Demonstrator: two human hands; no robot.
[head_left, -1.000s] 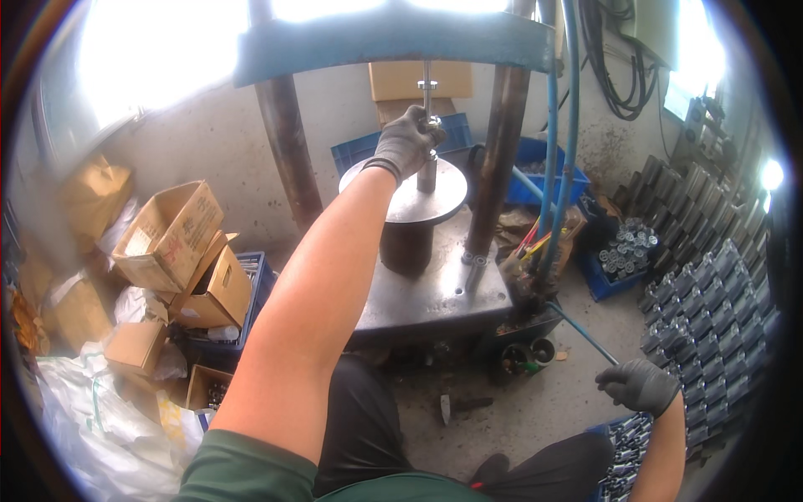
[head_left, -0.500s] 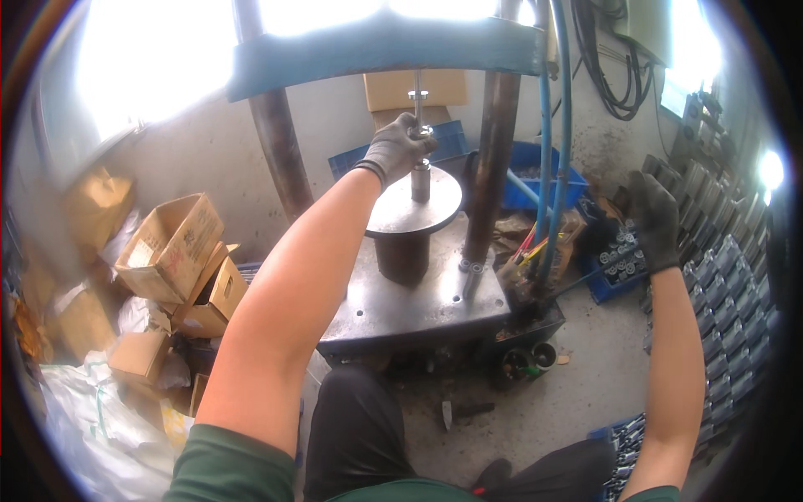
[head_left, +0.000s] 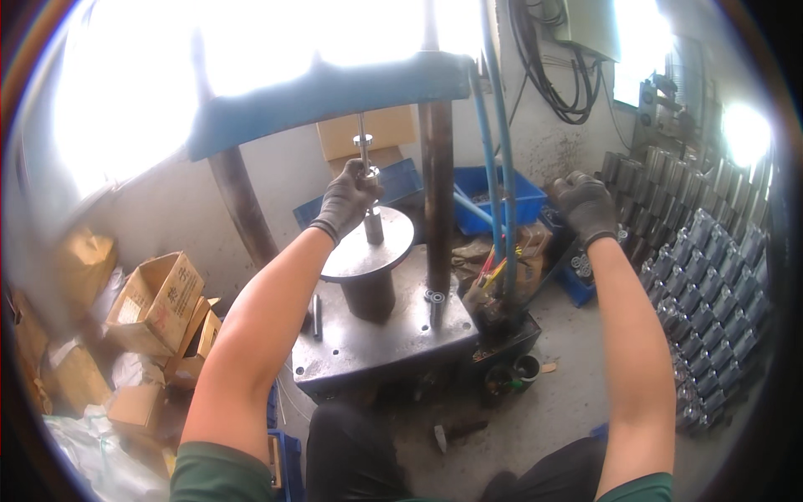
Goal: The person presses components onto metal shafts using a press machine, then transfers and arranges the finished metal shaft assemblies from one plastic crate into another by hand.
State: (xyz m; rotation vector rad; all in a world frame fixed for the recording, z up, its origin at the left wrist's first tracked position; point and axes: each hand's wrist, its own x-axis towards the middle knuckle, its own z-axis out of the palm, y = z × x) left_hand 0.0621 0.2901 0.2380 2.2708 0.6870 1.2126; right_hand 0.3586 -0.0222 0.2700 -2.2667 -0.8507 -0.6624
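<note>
My left hand [head_left: 347, 202], in a grey glove, is closed around a shiny metal sleeve [head_left: 373, 175] on the upright rod below the blue press beam [head_left: 335, 94]. Beneath that hand, a short steel cylinder [head_left: 374, 227] stands on the round metal plate [head_left: 393, 238]. The plate rests on a thick dark post [head_left: 370, 299] over the steel base [head_left: 381, 343]. My right hand [head_left: 587, 207], gloved too, is raised at the right near the blue bin, its fingers curled in. Whatever it may hold is hidden.
Steel columns [head_left: 437, 184] and blue hoses [head_left: 502, 167] flank the plate. A blue bin [head_left: 523, 197] stands behind, and stacked metal cylinders [head_left: 707, 276] fill the right side. Cardboard boxes [head_left: 159, 301] crowd the left. A hammer [head_left: 456, 431] lies on the floor.
The view has swung to the right, shifting the press left and down in the picture. My left hand stays at the rod. My right hand has moved farther away from me.
</note>
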